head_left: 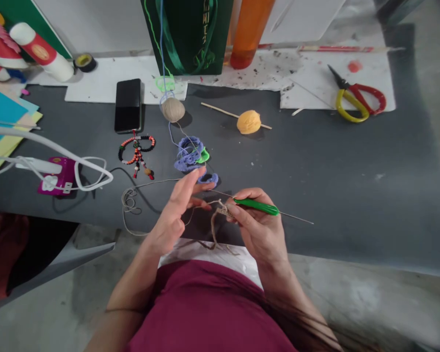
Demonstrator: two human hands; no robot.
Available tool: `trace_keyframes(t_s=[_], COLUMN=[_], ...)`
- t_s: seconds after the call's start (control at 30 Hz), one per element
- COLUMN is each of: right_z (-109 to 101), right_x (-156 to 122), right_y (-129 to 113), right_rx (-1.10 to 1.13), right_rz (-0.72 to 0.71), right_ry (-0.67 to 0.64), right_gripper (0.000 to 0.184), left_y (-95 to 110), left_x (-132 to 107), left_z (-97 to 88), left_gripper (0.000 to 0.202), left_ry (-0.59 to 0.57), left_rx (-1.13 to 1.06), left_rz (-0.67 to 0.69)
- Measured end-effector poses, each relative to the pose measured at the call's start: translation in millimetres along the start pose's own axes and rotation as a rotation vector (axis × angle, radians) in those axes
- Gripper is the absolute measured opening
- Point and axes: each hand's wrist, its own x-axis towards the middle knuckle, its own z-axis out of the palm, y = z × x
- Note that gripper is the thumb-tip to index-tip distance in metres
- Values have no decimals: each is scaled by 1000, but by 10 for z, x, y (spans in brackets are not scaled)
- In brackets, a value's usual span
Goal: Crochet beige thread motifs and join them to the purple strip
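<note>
Dark grey table fills the view, white paper sheets along its far edge. Far side: green paper bag, orange bottle just beside it; bag contents hidden. Red-and-yellow scissors lie on paper, far right. Left side: coloured card stack, pink power socket, white cable; another person's red sleeve at the edge of view. Mid-table: black phone, beaded keyring, orange yarn ball on a wooden stick, beige yarn ball, purple crochet piece. Right hand: fingers closed, gripping green crochet hook and small tan crochet start, both above the table's near edge. Left hand: fingers open and spread, tan yarn strand running just beside them.
</note>
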Motion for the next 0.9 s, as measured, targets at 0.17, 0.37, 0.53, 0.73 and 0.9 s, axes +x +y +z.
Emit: trace_keyframes(t_s=[0.17, 0.37, 0.53, 0.73, 0.9], right_z=[-4, 25, 29, 23, 37], right_x=[6, 17, 9, -37, -54], right_y=[-5, -13, 15, 55, 80], right_rx=[-11, -30, -40, -107, -99], right_rz=[-26, -51, -42, -62, -89], right_ry=[-13, -9, -3, 40, 32], right_gripper=[25, 24, 23, 22, 21], left_y=[83, 33, 42, 205, 257], left_x=[71, 56, 24, 3, -1], left_z=[-24, 41, 30, 74, 199], left_gripper=[73, 65, 64, 76, 51], left_ry=[65, 428, 274, -161, 0], left_rx=[-310, -231, -223, 411, 784], left_rz=[-93, -187, 104, 298, 75])
